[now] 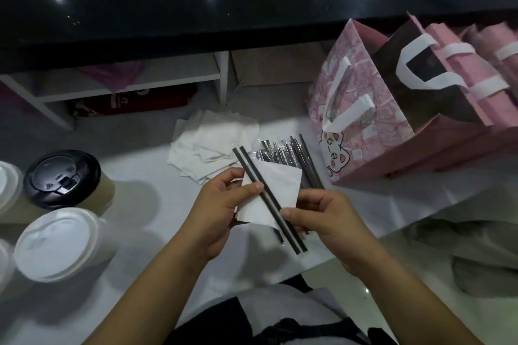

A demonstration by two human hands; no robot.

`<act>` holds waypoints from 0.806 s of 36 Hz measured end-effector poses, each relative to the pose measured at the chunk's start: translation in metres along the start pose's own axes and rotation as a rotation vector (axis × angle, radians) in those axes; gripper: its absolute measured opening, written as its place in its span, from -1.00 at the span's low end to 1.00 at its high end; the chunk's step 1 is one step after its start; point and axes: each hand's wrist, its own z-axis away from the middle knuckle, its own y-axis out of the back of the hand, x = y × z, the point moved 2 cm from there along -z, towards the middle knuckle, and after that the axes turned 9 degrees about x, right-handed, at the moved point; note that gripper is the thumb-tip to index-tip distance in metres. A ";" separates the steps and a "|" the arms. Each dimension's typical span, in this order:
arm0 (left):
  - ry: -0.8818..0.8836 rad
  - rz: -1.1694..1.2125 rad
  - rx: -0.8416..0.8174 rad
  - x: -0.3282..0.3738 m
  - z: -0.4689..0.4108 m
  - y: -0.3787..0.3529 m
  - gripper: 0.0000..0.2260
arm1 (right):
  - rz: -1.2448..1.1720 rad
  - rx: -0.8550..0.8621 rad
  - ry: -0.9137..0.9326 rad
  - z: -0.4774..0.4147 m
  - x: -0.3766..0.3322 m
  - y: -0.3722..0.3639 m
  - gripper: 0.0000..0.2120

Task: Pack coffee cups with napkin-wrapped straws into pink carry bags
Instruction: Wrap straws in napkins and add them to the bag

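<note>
Pink carry bag stands open. Lidded coffee cups sit far left of the bag, unpacked. Left hand and right hand work just below-left of the bag, fingers curled, both pinching the straws against the napkin. Spare straw pile lies at the bag's foot. Napkin is not yet wrapped round the two black straws. Risk: slick straws slide apart or drop into the pile if the pinch loosens, and a hard tug tears the napkin.

Cups near left on the table, napkin pile far centre, straw bundle just right of it, carry bags far right, held napkin with two straws near centre.
</note>
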 end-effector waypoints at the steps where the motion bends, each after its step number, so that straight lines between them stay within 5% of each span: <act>1: 0.002 -0.005 0.003 -0.001 0.000 0.002 -0.63 | 0.024 0.034 0.018 0.003 0.001 -0.005 -0.82; 5: 0.000 -0.025 -0.009 -0.006 0.002 0.009 -0.79 | 0.090 0.115 0.040 0.009 0.006 -0.020 -0.81; 16: 0.100 0.181 -0.148 -0.015 0.015 0.006 -0.82 | 0.194 0.155 0.106 0.013 0.014 -0.014 -0.90; 24: 0.013 0.058 -0.102 -0.027 0.017 0.001 -0.77 | 0.147 -0.092 0.007 -0.002 0.013 0.006 -0.82; 29: -0.063 -0.040 0.085 -0.036 0.029 -0.004 -0.75 | 0.156 -0.302 -0.044 -0.010 0.013 0.015 -0.76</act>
